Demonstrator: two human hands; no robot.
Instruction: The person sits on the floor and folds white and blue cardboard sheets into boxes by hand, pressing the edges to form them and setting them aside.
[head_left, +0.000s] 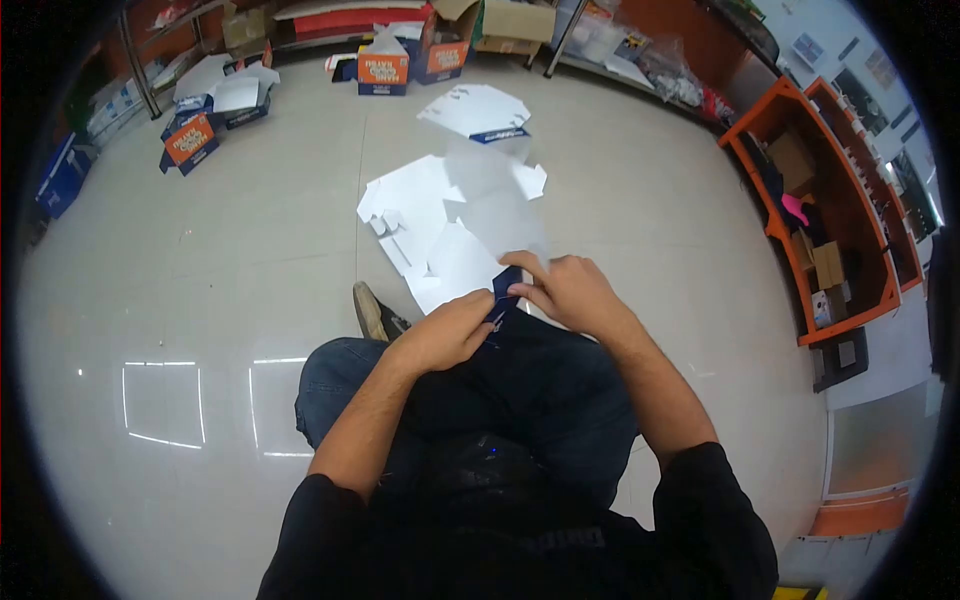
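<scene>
Low over my crossed legs, both hands grip a flat cardboard box blank (pixel 508 285), white inside and dark blue on its outer side. My left hand (pixel 445 332) is closed on the near left part of the blue edge, with the fingertips partly hidden. On the other side my right hand (pixel 570 290) pinches the same blue part between thumb and fingers. A white panel of the blank, smeared by motion, stretches away from my hands. Beneath it more unfolded white box blanks (pixel 405 200) lie on the floor, one with a blue printed strip.
Several folded orange and blue boxes (pixel 383 72) stand at the back, with another orange and blue box (pixel 190 140) at the left. Orange shelving (pixel 770 215) holding cartons lines the right side. A shoe (pixel 372 312) shows beside my left forearm on the tiled floor (pixel 250 250).
</scene>
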